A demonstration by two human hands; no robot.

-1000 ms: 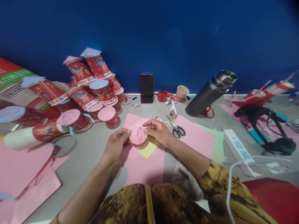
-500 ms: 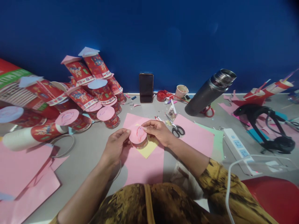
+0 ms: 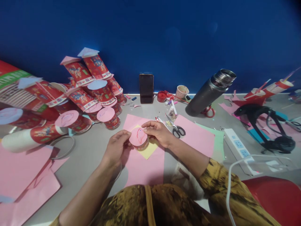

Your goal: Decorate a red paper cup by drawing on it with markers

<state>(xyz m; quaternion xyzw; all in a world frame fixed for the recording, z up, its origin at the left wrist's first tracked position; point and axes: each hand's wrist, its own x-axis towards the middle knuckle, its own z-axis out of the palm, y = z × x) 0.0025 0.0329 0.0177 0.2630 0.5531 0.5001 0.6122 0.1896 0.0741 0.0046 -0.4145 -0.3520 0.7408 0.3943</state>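
Between my hands stands a red printed paper cup (image 3: 141, 146), capped by a round pink paper disc (image 3: 138, 138) with a bird-like drawing in red and blue. My left hand (image 3: 115, 145) grips the cup and disc edge from the left, thumb on top. From the right, my right hand (image 3: 158, 132) pinches the rim, its thumb and forefinger at the disc's edge; its other fingers are partly hidden. Under the cup lies a yellow paper square (image 3: 148, 153) on a pink sheet (image 3: 145, 171). Black-handled scissors (image 3: 178, 131) rest just beyond my right hand.
Red cups (image 3: 94, 94) with paper tops are piled at the left, beside pink sheets (image 3: 23, 169). Along the back stand a phone (image 3: 146, 88), a small cup (image 3: 182, 91) and a dark flask (image 3: 209, 94). A power strip (image 3: 240, 150) and black headgear (image 3: 265, 125) are at the right.
The view has shifted very slightly. Both hands keep their hold on the cup and disc, with the right fingertips moved a little along the disc's edge.
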